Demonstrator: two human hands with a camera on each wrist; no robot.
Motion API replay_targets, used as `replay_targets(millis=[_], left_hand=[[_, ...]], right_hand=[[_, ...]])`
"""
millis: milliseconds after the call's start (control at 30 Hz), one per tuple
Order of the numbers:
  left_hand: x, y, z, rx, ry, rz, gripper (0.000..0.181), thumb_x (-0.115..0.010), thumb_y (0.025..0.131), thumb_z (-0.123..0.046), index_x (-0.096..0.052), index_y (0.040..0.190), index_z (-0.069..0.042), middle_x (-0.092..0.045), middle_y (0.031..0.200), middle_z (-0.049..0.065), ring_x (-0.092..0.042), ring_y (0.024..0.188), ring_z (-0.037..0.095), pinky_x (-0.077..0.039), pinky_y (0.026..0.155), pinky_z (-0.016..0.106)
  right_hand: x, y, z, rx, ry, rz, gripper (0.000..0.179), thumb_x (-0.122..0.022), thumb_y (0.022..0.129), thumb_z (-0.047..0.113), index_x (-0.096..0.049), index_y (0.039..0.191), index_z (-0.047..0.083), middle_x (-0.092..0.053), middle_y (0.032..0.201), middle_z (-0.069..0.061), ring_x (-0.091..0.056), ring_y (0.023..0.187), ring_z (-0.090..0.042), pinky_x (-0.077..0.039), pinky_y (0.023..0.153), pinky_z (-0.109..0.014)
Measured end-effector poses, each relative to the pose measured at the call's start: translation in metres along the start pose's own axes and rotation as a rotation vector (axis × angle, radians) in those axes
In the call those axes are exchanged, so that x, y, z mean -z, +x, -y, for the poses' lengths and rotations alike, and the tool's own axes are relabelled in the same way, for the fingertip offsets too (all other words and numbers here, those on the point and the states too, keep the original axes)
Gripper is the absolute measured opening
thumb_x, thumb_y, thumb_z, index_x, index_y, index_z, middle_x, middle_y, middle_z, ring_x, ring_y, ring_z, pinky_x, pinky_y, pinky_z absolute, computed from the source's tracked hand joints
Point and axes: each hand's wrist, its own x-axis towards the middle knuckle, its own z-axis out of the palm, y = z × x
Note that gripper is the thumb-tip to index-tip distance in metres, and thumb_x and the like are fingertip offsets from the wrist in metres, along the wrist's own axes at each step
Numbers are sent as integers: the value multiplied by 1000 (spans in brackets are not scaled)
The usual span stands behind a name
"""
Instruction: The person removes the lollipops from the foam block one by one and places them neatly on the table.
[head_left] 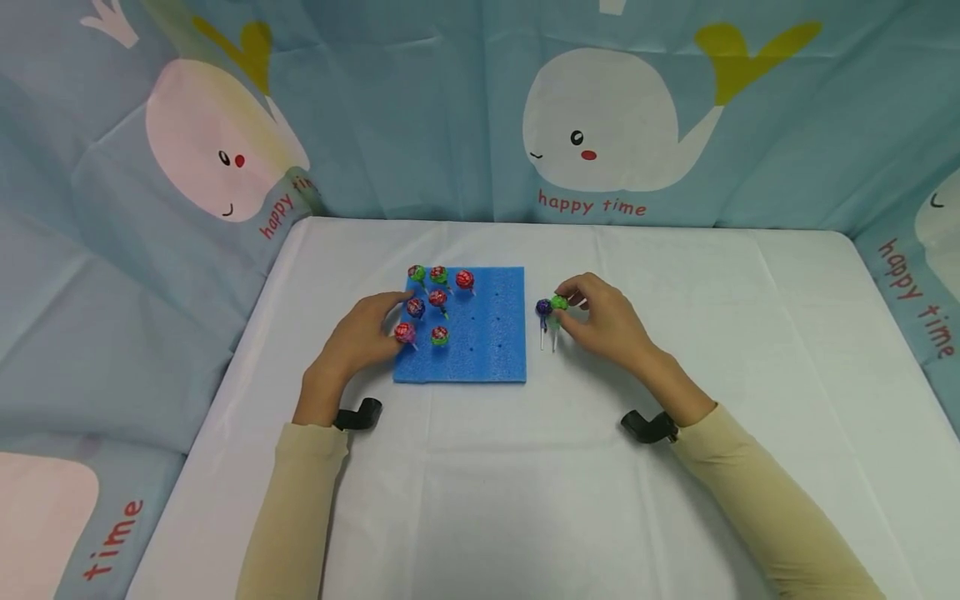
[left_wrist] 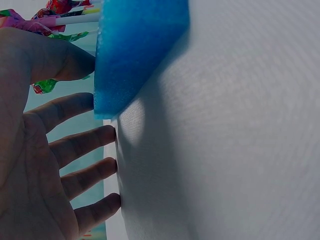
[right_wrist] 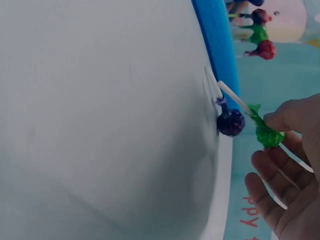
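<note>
A blue foam board [head_left: 480, 358] lies on the table with several wrapped lollipops standing in its left part, among them a pink one [head_left: 405, 332] and a green-and-red one [head_left: 439, 336]. My left hand [head_left: 365, 333] is at the board's left side; in the left wrist view its thumb and index finger touch the foam, the other fingers extended. Right of the board, my right hand [head_left: 606, 321] pinches a green lollipop [right_wrist: 269, 136] by its wrapped head, the white stick pointing away from the palm. Beside it a dark purple lollipop [right_wrist: 231, 122] lies on the table.
Small holes dot the right part of the board. A white cloth [head_left: 495, 500] covers the table. Behind it hangs a blue curtain [head_left: 420, 125] with whale prints. Black wrist mounts [head_left: 648, 427] sit at both wrists.
</note>
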Motion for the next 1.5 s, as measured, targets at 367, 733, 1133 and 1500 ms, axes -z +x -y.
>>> replay_targets(millis=[367,733,1133,1500], left_hand=[[-1,-1,0,13,8,-5,82,-65,82,-12,-45,161,-16,-44,168,15,-33,159,41,-30,128,67],[-1,-1,1,4,7,-2,82,-66,81,-12,-45,161,-16,-44,168,15,-33,159,41,-30,128,66],[-1,0,2,4,9,-6,82,-66,82,-12,-45,161,-15,-44,167,15,-34,159,41,-30,128,67],[0,-2,1,-4,-3,0,82,-63,81,-8,-45,161,-14,-44,168,15,-33,159,41,-29,128,66]], right_hand=[[3,5,-6,-18,-21,60,26,-78,92,9,-70,117,2,-71,113,-15,-72,104,-33,-60,91,-49],[-3,8,-15,-34,-19,79,27,-76,93,10,-71,118,1,-72,114,-16,-71,106,-32,-58,94,-49],[-6,9,-18,-24,-44,59,26,-75,94,10,-71,117,1,-72,112,-17,-71,105,-34,-58,93,-51],[-12,8,-21,-17,-65,57,25,-73,96,11,-71,119,1,-72,111,-15,-71,103,-31,-58,91,-49]])
